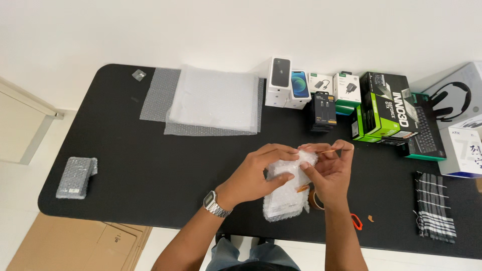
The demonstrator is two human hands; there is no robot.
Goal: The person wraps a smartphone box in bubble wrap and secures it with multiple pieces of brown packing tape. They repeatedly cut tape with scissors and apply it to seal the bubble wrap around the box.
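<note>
Both hands on a bubble-wrapped parcel (287, 193) lying near the front edge of the black table (150, 170), centre-right. Left hand (258, 173), with a metal wristwatch (215, 203), is clamped over the parcel's top, fingers curled on the wrap. Right hand (329, 170) pinches a thin strip of brown tape (329, 151) between thumb and forefinger at the parcel's upper right corner. Brown tape roll (316, 199) sits just beside the parcel, partly hidden under the right wrist. Small orange item (356, 221) right of the forearm; can't tell what it is. Back row along the wall: two upright white phone boxes (287, 83), two small white accessory boxes (334, 86), a black cable pack (324, 110) in front of them, then a green-and-black hardware box (386, 108), a dark keyboard box (427, 135), a white headset box (454, 93) and another white box (464, 150), the last two cut off by the right frame edge. Stack of bubble wrap sheets (213, 100) back centre-left. One finished wrapped bundle (76, 176) at the far left edge, well apart. Striped dark cloth (434, 206) at the right. White wall behind, pale floor, flattened cardboard (75, 246) under the table's left corner.
</note>
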